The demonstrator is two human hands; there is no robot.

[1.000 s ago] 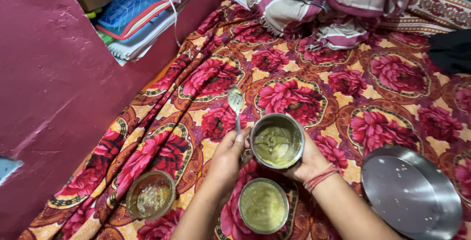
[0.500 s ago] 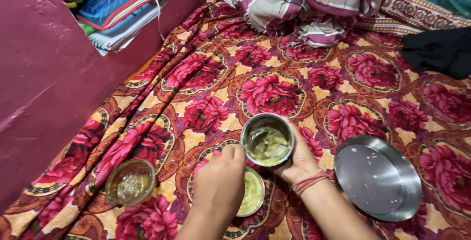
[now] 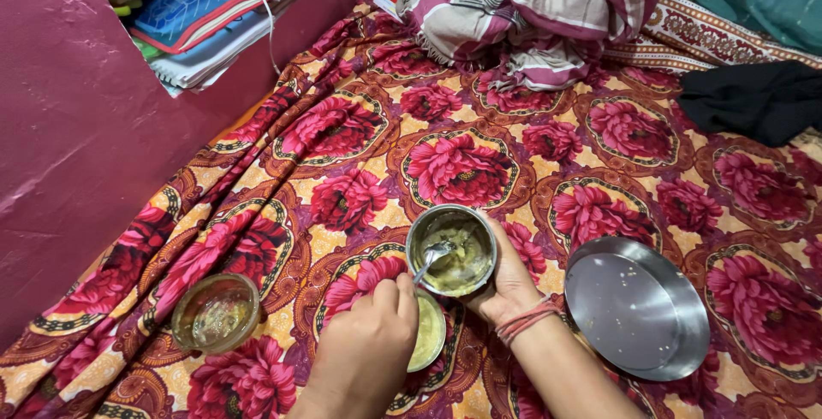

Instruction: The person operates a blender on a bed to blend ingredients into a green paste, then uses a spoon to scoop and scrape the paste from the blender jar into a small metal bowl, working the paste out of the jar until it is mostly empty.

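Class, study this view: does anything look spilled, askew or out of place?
Nothing has spilled on the floral sheet. The right hand holds the steel cup of greenish paste tilted off the sheet, while the left hand dips a spoon into it. The steel plate shows faint white smears.

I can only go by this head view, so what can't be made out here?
- Lower steel bowl: mostly hidden by the left hand.
- Spoon: handle hidden inside that hand.
- Right hand: fingers hidden behind the held steel cup.
- Both forearms: cut off by the bottom edge.
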